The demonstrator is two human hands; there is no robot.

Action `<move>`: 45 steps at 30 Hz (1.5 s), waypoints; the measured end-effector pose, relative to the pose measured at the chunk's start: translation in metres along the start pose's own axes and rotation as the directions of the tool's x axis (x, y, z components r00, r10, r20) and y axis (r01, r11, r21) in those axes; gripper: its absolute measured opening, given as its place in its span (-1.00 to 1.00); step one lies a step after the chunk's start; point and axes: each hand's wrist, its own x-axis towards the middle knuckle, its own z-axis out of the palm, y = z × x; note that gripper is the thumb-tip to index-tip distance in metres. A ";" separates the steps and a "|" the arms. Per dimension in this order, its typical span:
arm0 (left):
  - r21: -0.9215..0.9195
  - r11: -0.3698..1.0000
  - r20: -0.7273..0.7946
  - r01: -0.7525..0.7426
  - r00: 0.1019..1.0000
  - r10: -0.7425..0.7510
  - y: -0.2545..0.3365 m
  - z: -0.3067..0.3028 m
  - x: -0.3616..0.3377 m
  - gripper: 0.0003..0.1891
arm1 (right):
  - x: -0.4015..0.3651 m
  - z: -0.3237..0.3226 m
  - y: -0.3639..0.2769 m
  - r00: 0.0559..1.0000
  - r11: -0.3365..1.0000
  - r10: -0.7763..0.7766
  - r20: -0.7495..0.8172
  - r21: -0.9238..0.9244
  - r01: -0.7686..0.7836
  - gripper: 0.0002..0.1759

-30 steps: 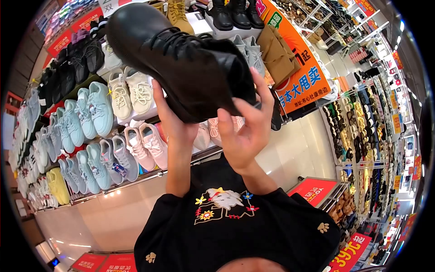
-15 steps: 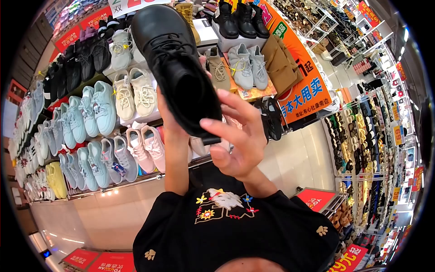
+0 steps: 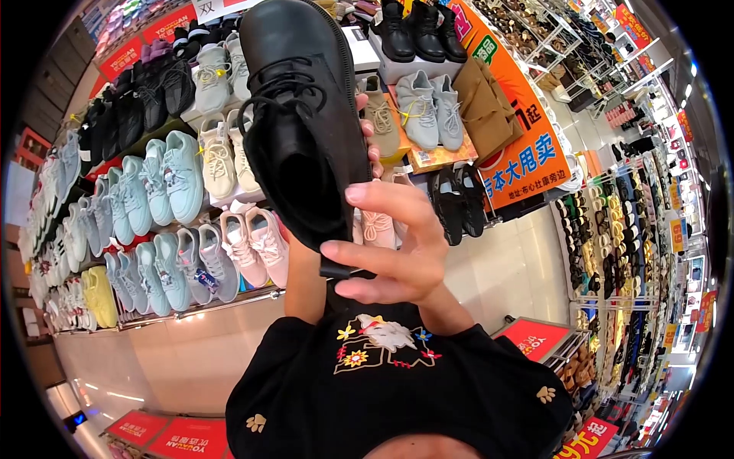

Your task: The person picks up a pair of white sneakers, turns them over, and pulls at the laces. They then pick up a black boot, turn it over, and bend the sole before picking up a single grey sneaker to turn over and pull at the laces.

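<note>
Left hand (image 3: 372, 153) is closed around the black boot (image 3: 306, 115) from behind. Only its fingertips show, curling over the sole edge at the boot's 3 o'clock side, with the forearm rising under the boot. Right hand (image 3: 397, 245) is loosely open, its fingers spread and pointing toward 9 o'clock. The fingertips lie against the heel at the boot's 6 o'clock end, and the thumb is hidden.

A second ago the boot lay nearly sideways, with its toe toward 10 o'clock and the right hand cupping its rear from the 4 o'clock side. Half a second ago it was turning. Now it stands almost on end, with the toe at 12 o'clock near the top edge of the view. The right hand has slid down to the heel, and its fingers are flatter and wider apart.

The boot is held up at the centre of the view, in front of the shoe shelves (image 3: 153, 222). It is a black lace-up ankle boot of smooth, slightly shiny leather, with a rounded toe and a thick dark sole. Its laces are tied, and the dark opening of the shaft faces the camera.

At 9 o'clock, rows of mint sneakers (image 3: 164, 183) and pink sneakers (image 3: 252, 245) fill the shelves. An orange sign (image 3: 527, 153) hangs at 2 o'clock.
</note>
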 end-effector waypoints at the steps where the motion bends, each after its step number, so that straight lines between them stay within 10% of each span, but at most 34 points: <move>1: 0.009 1.000 -0.049 -0.012 0.999 0.012 -0.001 0.007 -0.003 -0.20 | -0.001 -0.001 -0.001 1.000 1.000 0.015 0.006 0.018 -0.015 -0.62; 26: 0.066 0.986 -0.032 -0.153 0.987 0.155 -0.004 0.020 -0.011 -0.27 | -0.009 0.008 -0.003 0.966 0.944 0.257 -0.017 0.220 -0.247 -0.56; 28: 0.274 0.910 -0.242 -0.311 0.893 0.379 -0.012 0.033 -0.013 -0.34 | -0.011 0.007 0.003 0.968 0.948 0.248 -0.036 0.212 -0.236 -0.69; 34: 0.294 0.922 -0.421 -0.252 0.832 0.361 -0.013 0.042 -0.017 -0.42 | -0.010 -0.003 0.008 0.849 0.868 0.469 -0.243 0.306 -0.392 -0.65; 45: 0.498 0.854 -0.513 -0.153 0.742 0.432 -0.024 0.052 -0.008 -0.45 | -0.023 -0.021 0.033 0.683 0.490 0.719 -0.125 0.789 -0.372 -0.56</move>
